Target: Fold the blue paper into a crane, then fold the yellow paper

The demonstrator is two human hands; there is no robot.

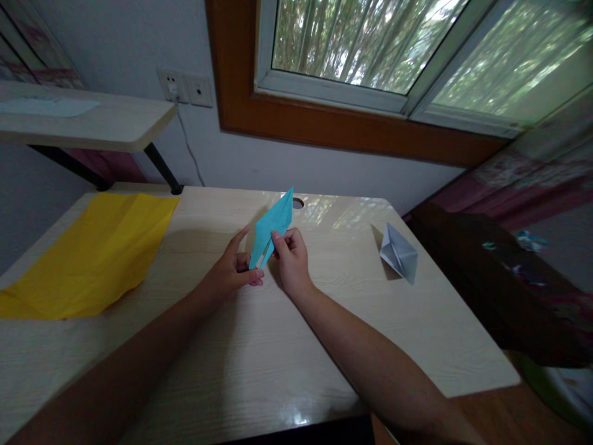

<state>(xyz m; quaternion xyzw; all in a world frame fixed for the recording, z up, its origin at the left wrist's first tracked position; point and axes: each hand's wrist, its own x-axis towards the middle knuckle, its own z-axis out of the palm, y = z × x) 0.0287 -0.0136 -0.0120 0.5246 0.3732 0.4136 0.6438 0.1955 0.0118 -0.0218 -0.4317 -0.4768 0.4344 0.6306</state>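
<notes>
A turquoise piece of folded origami paper (273, 221) is held up over the middle of the desk. It is a long diamond shape with a pointed top and two narrow legs split at the lower end. My left hand (235, 267) pinches the tip of the lower left leg between thumb and fingers, its index finger stretched upward. On the right edge, my right hand (293, 256) grips the paper with the thumb on its front face. The fingers behind the paper are partly hidden.
A yellow sheet (97, 253) lies at the desk's left, near a raised shelf (134, 127). Toward the right edge stands a folded grey-white paper (399, 252). The pale desk (296, 346) has a cable hole (298, 203) at the back, below the window.
</notes>
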